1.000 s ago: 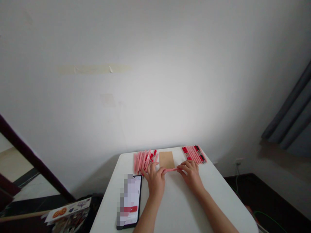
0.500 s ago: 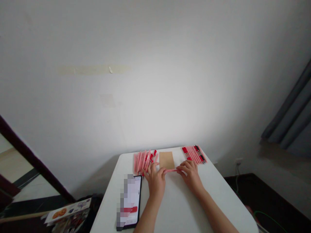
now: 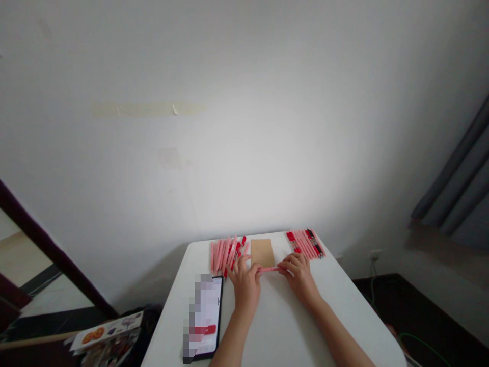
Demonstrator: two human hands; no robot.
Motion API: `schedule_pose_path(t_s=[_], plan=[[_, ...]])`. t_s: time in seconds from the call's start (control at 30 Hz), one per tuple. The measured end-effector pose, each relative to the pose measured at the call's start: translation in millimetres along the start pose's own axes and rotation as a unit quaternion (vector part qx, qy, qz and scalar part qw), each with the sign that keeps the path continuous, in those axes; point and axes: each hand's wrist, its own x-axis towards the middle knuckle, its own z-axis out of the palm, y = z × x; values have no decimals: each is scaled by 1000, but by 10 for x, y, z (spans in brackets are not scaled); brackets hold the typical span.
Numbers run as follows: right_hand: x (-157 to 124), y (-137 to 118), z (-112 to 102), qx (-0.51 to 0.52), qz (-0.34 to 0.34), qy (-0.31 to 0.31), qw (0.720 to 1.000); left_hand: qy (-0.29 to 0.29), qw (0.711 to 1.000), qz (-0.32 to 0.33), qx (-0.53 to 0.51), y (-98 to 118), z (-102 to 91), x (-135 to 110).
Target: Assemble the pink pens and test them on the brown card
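A pink pen point(image 3: 270, 269) lies crosswise between my hands at the near edge of a brown paper rectangle point(image 3: 262, 252). My left hand point(image 3: 246, 284) pinches its left end, the other fingers spread toward a loose pile of pink and red pens point(image 3: 225, 253). The pen's right end is between the thumb and fingers of my right hand point(image 3: 300, 275). Just beyond that hand, a row of pink, red and black pens point(image 3: 306, 243) lies side by side.
A phone point(image 3: 206, 321) with its screen lit, partly blurred out, lies on the white table point(image 3: 282, 326) left of my left forearm. The wall point(image 3: 244, 127) rises behind the table's far edge. A box point(image 3: 109, 331) sits low at the left, and a grey curtain point(image 3: 458, 183) hangs at the right.
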Motion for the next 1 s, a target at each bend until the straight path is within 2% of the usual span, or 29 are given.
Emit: schedule_pose_path(t_s=[0.4,1.0], plan=[[-2,-20,15,3,1,-17,1000,-13,1000,-8,-16,38,-70,6],[4,-43,-18,-12,5,-32,999,-2,999,-8,-37,28,-26,3]])
